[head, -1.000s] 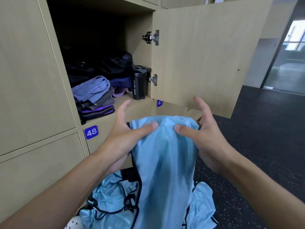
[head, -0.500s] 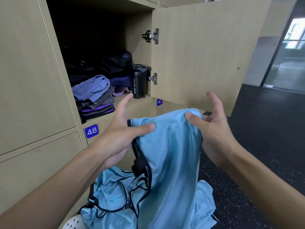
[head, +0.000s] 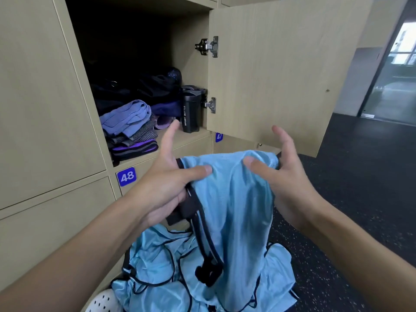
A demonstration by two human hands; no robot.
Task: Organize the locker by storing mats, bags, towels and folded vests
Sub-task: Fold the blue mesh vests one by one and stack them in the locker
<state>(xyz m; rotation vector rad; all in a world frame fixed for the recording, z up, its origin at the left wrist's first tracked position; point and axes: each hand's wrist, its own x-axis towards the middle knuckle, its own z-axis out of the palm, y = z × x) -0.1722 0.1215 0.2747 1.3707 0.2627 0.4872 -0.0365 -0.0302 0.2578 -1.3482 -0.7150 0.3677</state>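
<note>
A light blue mesh vest [head: 231,199] with black trim hangs in front of me, draped over both hands. My left hand [head: 166,183] grips its left top edge, thumb pressed on the fabric and index finger pointing up. My right hand [head: 283,174] holds the right top edge between thumb and palm, its fingers raised. More blue vests [head: 171,273] lie in a heap below. The open locker [head: 139,25] above number 48 holds a stack of folded purple and grey cloths [head: 130,129], dark bags [head: 144,86] at the back and a black sport bottle [head: 191,113].
The locker door [head: 281,70] stands swung open to the right, just beyond my right hand. Closed locker doors [head: 38,97] fill the left. A white perforated shoe [head: 103,302] shows at the bottom. Dark speckled floor [head: 360,210] spreads to the right, with a glass door [head: 391,82] beyond.
Both hands shifted along the vest's top edge. The right hand moved out to its right end and back in a little; the vest's black trim now hangs lower on the left.
</note>
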